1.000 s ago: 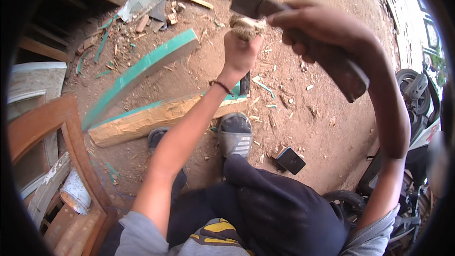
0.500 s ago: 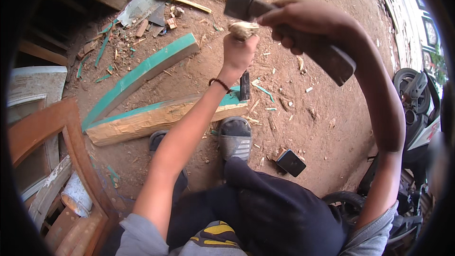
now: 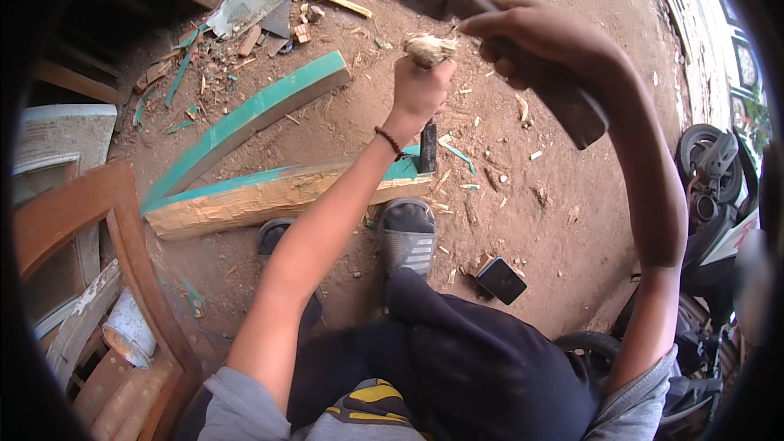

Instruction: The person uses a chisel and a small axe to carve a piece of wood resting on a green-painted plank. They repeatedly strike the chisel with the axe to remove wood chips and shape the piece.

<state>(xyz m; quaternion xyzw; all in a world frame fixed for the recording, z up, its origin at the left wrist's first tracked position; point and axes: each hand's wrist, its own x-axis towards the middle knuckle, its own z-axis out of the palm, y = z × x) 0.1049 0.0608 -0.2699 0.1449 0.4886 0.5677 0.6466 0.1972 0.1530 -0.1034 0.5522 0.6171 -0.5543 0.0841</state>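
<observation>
Green-painted timber [image 3: 273, 198] lies on the dirt ground just ahead of the sandals [image 3: 406, 241], its near side hewn to rough bare wood while green remains along its top, so the work looks partly done, with that painted face left. At its right end stands a dark chisel [image 3: 428, 151], the left hand [image 3: 420, 91] with its fingers wrapped round the shaft, while the right hand [image 3: 543, 37] grips an axe-like tool [image 3: 471, 4] held above, apart from the frayed top. Beyond lies a second green beam [image 3: 253, 112], its top face painted.
</observation>
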